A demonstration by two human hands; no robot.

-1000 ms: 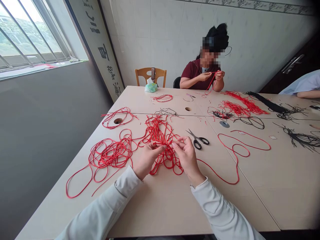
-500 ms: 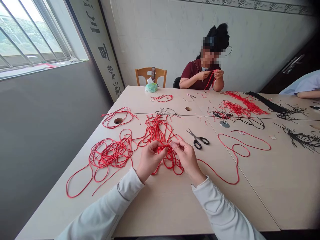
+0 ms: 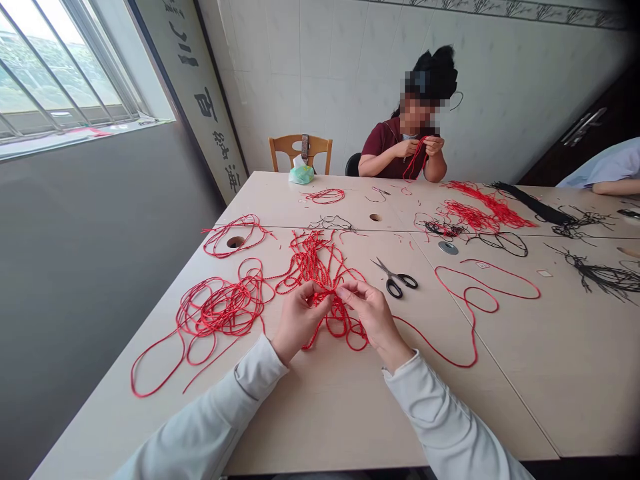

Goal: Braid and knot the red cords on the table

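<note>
My left hand (image 3: pixel 304 319) and my right hand (image 3: pixel 369 313) meet above the middle of the table, both closed in a pinch on red cord (image 3: pixel 329 291). The exact spot between my fingertips is too small to make out. Beneath and beyond them spreads a heap of twisted red cords (image 3: pixel 313 257), partly hidden by my hands. From beside my right hand a single red cord (image 3: pixel 473 327) runs off to the right in loose curves. To my left lies a tangled coil of smooth red cord (image 3: pixel 220 310). Black-handled scissors (image 3: pixel 395 275) rest just beyond my right hand, blades parted.
Across the table (image 3: pixel 380 413) a co-worker (image 3: pixel 385 150) handles red cord. Red strands (image 3: pixel 480 203), black cords (image 3: pixel 533 203) and a metal disc (image 3: pixel 449 247) lie at the right. A tissue pack (image 3: pixel 301 175) stands at the far edge. Cable holes (image 3: pixel 375 217) pierce the tabletop.
My right fingertips have shifted slightly left, closer to my left hand at the cord. Across the table, the co-worker's hands have drawn a little nearer each other. The cords on the table look unmoved.
</note>
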